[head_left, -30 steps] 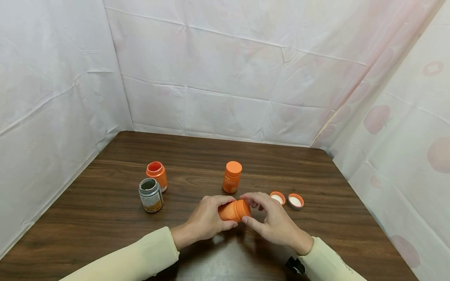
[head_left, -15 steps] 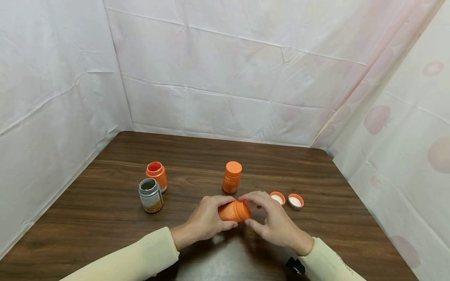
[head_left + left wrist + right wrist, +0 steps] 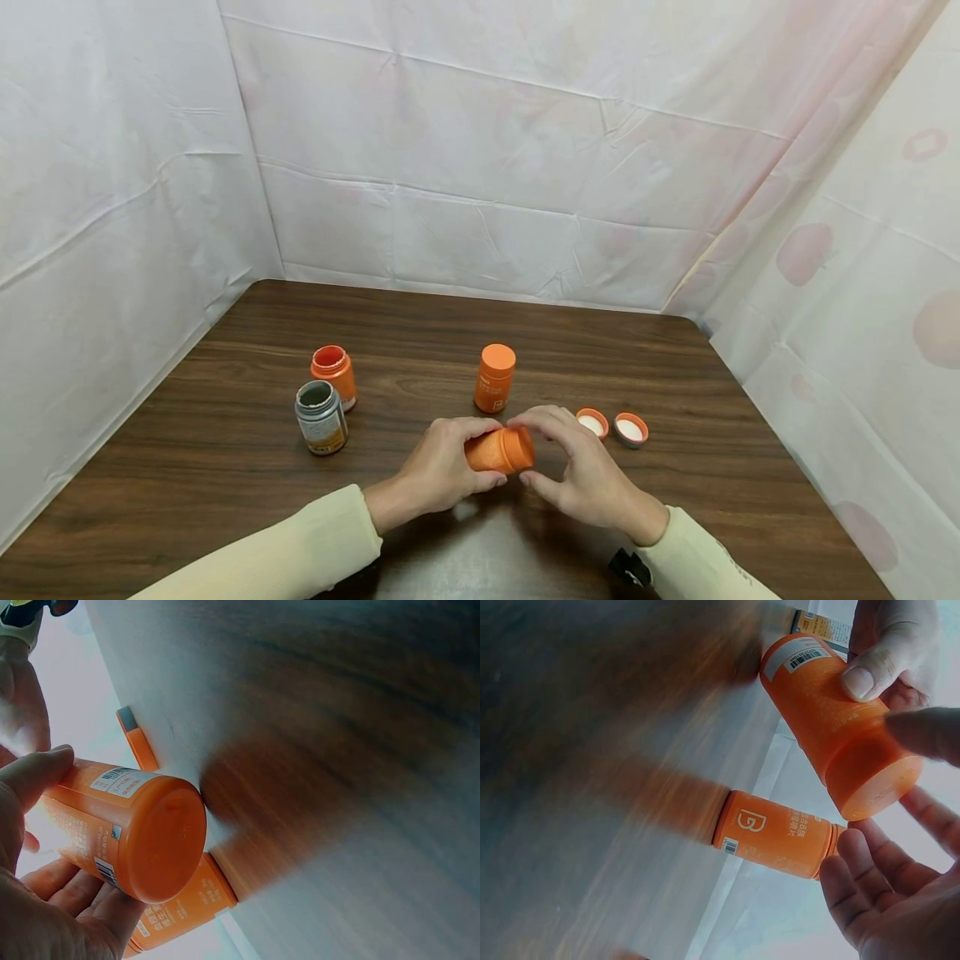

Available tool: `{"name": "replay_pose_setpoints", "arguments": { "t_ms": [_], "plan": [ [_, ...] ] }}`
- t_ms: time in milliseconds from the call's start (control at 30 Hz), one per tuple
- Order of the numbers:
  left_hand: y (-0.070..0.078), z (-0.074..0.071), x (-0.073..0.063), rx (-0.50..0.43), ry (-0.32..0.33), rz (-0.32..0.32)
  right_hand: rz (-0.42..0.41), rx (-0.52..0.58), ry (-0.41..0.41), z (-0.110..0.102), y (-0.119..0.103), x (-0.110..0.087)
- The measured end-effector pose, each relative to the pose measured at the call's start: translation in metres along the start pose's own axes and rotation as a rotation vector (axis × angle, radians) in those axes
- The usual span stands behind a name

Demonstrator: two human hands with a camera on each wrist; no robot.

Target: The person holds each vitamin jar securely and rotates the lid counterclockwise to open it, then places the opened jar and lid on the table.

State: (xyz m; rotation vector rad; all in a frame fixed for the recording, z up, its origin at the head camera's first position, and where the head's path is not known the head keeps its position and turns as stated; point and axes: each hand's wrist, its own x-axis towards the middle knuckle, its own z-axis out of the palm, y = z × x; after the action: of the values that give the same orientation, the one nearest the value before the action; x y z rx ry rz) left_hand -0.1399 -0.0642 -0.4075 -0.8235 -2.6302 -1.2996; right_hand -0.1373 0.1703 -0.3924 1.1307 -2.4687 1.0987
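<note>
My left hand (image 3: 442,462) grips the body of an orange bottle (image 3: 487,452), tilted over the table with its capped end toward the right. My right hand (image 3: 581,467) has thumb and fingers curled around the orange cap (image 3: 874,776), fingertips right at its edge. White labels with barcodes show on the bottle's body in both wrist views. In the left wrist view its round base (image 3: 169,844) faces the camera. Just behind the hands stands a second capped orange bottle (image 3: 496,379), upright.
To the left stand an uncapped orange bottle (image 3: 339,382) and an uncapped grey bottle (image 3: 324,427), close together. On the right, two upturned caps with white liners lie side by side, the left cap (image 3: 592,422) and the right cap (image 3: 631,429). Pale curtains (image 3: 480,167) surround the wooden table (image 3: 405,333).
The right hand's fingers have shifted slightly back around the cap, leaving more of its end in sight. The left hand and the bottle keep their place.
</note>
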Motion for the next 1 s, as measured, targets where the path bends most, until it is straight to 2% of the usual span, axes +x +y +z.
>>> {"name": "replay_pose_setpoints", "arguments": {
  "t_ms": [167, 333, 633, 1000],
  "plan": [
    [-0.0003, 0.0008, -0.0001, 0.007, 0.005, 0.005, 0.053, -0.037, 0.032, 0.0018, 0.0008, -0.0005],
    [0.0005, 0.0009, -0.0002, 0.005, 0.01, 0.002, 0.141, -0.049, 0.055, 0.0035, 0.0012, 0.0002],
    [0.0002, 0.001, -0.0005, -0.004, 0.009, 0.004, 0.311, -0.029, 0.008, 0.0031, -0.0029, 0.0036],
    [-0.0002, 0.001, -0.0005, -0.007, 0.008, 0.006, 0.368, -0.03, -0.027, 0.0019, -0.0045, 0.005]
  ]
}}
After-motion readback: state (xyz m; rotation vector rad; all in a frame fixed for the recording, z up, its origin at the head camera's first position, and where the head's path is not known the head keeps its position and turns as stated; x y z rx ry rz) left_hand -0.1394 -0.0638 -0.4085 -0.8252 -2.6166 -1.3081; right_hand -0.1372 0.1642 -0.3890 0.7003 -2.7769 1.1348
